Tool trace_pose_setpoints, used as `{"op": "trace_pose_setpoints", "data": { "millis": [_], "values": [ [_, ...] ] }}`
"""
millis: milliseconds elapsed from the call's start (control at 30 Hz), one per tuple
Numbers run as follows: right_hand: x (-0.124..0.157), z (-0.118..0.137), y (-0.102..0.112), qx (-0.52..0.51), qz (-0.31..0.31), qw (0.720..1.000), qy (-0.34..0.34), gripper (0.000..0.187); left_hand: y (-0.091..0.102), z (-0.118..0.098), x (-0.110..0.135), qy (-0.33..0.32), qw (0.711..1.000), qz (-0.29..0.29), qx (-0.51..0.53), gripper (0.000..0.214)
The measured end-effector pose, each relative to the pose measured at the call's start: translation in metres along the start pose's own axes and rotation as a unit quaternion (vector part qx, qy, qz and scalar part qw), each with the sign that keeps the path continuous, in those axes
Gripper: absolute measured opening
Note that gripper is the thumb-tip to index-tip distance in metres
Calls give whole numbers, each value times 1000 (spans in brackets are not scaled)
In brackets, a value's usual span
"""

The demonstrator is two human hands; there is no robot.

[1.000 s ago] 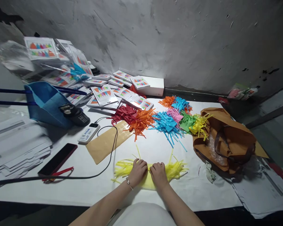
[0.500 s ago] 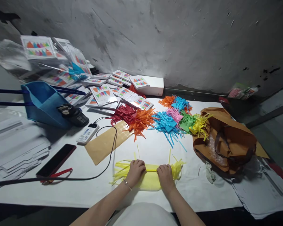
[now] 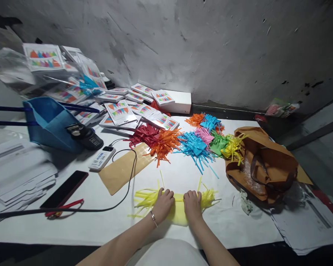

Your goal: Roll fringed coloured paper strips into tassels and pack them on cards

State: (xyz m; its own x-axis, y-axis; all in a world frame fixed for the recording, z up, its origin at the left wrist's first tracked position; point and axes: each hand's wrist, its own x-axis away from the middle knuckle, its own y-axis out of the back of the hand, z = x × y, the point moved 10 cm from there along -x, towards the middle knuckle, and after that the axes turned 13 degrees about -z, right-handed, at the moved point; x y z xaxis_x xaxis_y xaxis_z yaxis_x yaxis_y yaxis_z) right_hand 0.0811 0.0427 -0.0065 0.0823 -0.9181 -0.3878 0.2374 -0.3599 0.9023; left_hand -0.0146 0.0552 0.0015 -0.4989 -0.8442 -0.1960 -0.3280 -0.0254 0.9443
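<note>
Now hands (image 3: 163,205) closer than just before

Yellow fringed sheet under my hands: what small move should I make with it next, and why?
I'd probably roll the narrow band across the yellow fringed sheet slightly toward you, using both hands evenly. Your left hand and right hand rest along that band, a smooth flat part lies nearer your body, and loose strips spread out on either side.

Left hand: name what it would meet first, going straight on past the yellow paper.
The left hand would likely meet the nearer blue fringed bundle first; the orange bundle lies close to that line, and depth is unclear.
</note>
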Motion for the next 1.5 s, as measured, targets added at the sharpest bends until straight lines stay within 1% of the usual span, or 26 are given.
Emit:
{"op": "trace_pose_setpoints", "data": {
  "millis": [67, 133, 233, 333, 433, 500, 567, 633, 700, 767, 800, 833, 867, 933, 967, 1000, 1067, 1100, 1167, 1200, 1233, 1300, 1367, 1400, 1433, 1500],
  "values": [
    [3, 8, 0, -19, 1, 999, 35, 18, -3, -2, -1, -22, 1000, 5, 6, 17],
    [7, 17, -1, -38, -1, 997, 71, 12, -5, 0, -6, -35, 999, 9, 13, 16],
    [8, 27, -2, -53, -14, 993, 107, 7, -4, 6, -13, -36, 999, 6, 21, 15],
    [4, 33, -5, -56, -40, 991, 115, 15, 0, 0, -6, -51, 998, -3, 37, 12],
    [-6, 24, 2, -55, -81, 992, 81, 17, -1, -18, 15, -87, 994, 1, 62, 10],
    [-16, -1, 18, -46, -123, 991, 28, 20, -1, -19, 26, -68, 996, -11, 65, 15],
    [-24, -47, 45, -27, -177, 983, -41, 26, -1, -9, 32, -20, 997, -31, 60, 27],
    [-23, -107, 83, 1, -239, 964, -114, 34, -2, 2, 35, 13, 997, -40, 61, 34],
    [-13, -167, 126, 36, -298, 938, -175, 44, -3, 7, 36, 20, 997, -38, 70, 37],
    [3, -210, 167, 74, -346, 910, -218, 50, 2, 9, 34, 24, 995, -47, 84, 32],
    [10, -220, 184, 87, -358, 902, -226, 48, 9, 6, 31, 27, 993, -59, 96, 26],
    [13, -221, 194, 92, -349, 908, -211, 43, 20, 2, 28, 31, 990, -78, 112, 21],
    [11, -210, 197, 86, -320, 928, -171, 36, 36, -5, 22, 33, 985, -103, 134, 18],
    [3, -162, 189, 45, -224, 973, -34, 25, 76, -29, 6, 26, 969, -156, 192, 22],
    [2, -131, 183, 15, -175, 983, 44, 27, 97, -45, -6, 12, 959, -166, 228, 23],
    [3, -103, 182, -12, -150, 984, 99, 30, 115, -65, -18, -10, 951, -163, 262, 25],
    [2, -62, 187, -48, -128, 978, 156, 34, 138, -99, -45, -35, 946, -119, 301, 28],
    [1, -50, 192, -59, -126, 977, 163, 35, 141, -111, -58, -30, 944, -85, 316, 28],
    [-3, -38, 203, -77, -134, 976, 152, 35, 127, -122, -75, 27, 928, 18, 370, 25],
    [-5, -38, 210, -86, -145, 976, 137, 35, 114, -124, -78, 69, 906, 76, 410, 25],
    [-7, -39, 216, -97, -162, 975, 118, 34, 99, -125, -77, 113, 874, 128, 455, 26],
    [-9, -47, 228, -131, -201, 969, 65, 29, 77, -127, -71, 186, 800, 185, 540, 31],
    [-9, -57, 233, -185, -235, 954, -3, 23, 68, -129, -69, 222, 750, 178, 597, 35],
    [-8, -63, 233, -221, -246, 943, -43, 20, 68, -130, -70, 227, 740, 160, 612, 36],
    [-6, -69, 231, -260, -251, 929, -86, 18, 69, -132, -72, 225, 740, 138, 619, 36],
    [-1, -79, 220, -335, -244, 896, -160, 13, 75, -135, -78, 210, 757, 92, 612, 35]
  ]
}}
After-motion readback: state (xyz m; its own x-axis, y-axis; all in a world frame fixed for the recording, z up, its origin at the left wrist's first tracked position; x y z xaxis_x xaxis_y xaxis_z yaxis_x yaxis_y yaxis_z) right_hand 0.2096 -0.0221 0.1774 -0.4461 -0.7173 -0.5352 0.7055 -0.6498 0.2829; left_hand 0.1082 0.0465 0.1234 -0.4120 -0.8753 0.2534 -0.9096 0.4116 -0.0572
